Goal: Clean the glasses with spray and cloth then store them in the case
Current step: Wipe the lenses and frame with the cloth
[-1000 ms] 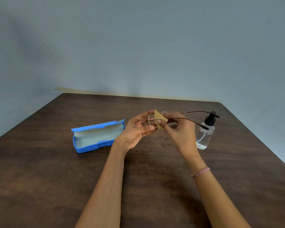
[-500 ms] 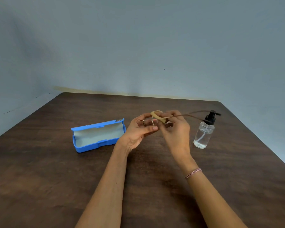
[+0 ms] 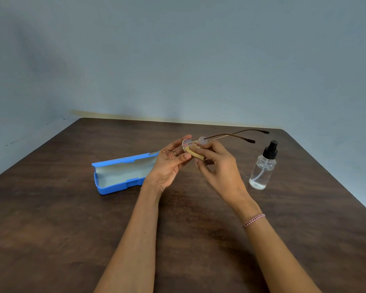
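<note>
Head view: you work at a dark wooden table (image 3: 72, 229) in front of a pale blue wall.
Left hand (image 3: 169, 163): fingers curled, thumb and fingertips pinching the front of the glasses (image 3: 187, 142) by one lens; a ring (image 3: 174, 153) shows on one finger.
Right hand (image 3: 218, 170): fingers bent, pinching a folded tan cloth (image 3: 195, 154) against that same lens; a braided bracelet (image 3: 253, 220) circles the wrist.
Glasses: held up between your two hands, above the table, both thin brown temples unfolded and reaching out past your right hand.
Case (image 3: 118, 187): blue, lying just to the left of your left hand, lid open, pale lining showing inside.
Spray bottle (image 3: 262, 172): upright to the right of your right hand, apart from it; black nozzle, clear liquid and a thin tube inside.
</note>
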A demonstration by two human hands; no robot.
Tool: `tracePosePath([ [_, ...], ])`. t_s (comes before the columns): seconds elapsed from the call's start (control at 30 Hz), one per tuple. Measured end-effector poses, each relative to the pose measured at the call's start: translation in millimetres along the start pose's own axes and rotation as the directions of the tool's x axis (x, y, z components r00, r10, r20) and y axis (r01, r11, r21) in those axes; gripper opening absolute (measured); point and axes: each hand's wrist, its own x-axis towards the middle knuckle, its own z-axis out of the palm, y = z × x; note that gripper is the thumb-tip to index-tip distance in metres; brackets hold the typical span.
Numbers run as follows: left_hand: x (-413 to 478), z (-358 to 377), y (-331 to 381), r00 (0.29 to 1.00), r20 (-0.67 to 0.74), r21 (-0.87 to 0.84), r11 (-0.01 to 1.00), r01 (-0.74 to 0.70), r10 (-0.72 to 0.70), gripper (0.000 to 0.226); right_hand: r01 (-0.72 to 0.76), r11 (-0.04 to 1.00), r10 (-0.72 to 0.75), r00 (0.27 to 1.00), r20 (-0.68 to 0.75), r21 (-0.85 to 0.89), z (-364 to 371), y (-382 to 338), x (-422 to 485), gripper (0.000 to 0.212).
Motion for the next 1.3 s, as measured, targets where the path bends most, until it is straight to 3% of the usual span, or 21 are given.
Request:
tracePosePath([
  [0.1,2,-3,-2,1.0,0.012,0.009,1.0,0.016,-0.016,0.062,-0.032,0.999,0.032,0.999,0.003,-0.018,-3,3,1,0.033],
  [0.23,0,9,-4,0.997,0.047,0.079,0.995,0.055,-0.059,0.048,-0.05,0.971,0.026,0.994,-0.104,-0.234,0,5,0,0.03],
  [0.33,-1,13,-4,0.998,0.027,0.123,0.991,0.052,-0.056,0.046,-0.074,0.951,0.043,0.993,-0.108,-0.3,3,3,0,0.027],
  [0.73,-2,13,-5,0.999,0.031,0.161,0.986,0.038,-0.043,0.049,-0.104,0.94,0.058,0.987,-0.148,-0.325,2,0,2,0.029],
  [0.97,0,5,-3,0.999,-0.027,0.068,0.997,0.03,-0.028,0.049,-0.044,0.989,0.044,0.999,0.0,-0.143,-5,2,1,0.032],
  [1.1,1,9,-6,0.999,0.004,0.074,0.996,0.045,-0.045,0.043,-0.031,0.995,0.025,0.998,-0.062,-0.099,-3,2,2,0.033],
  [1.2,2,11,-8,0.998,0.005,0.088,0.995,0.055,-0.056,0.042,-0.107,0.984,0.09,0.988,-0.124,-0.141,0,3,2,0.024],
  [1.3,0,11,-7,0.999,0.001,0.089,0.995,0.053,-0.053,0.047,-0.125,0.976,0.108,0.989,-0.103,-0.18,-2,5,3,0.022],
])
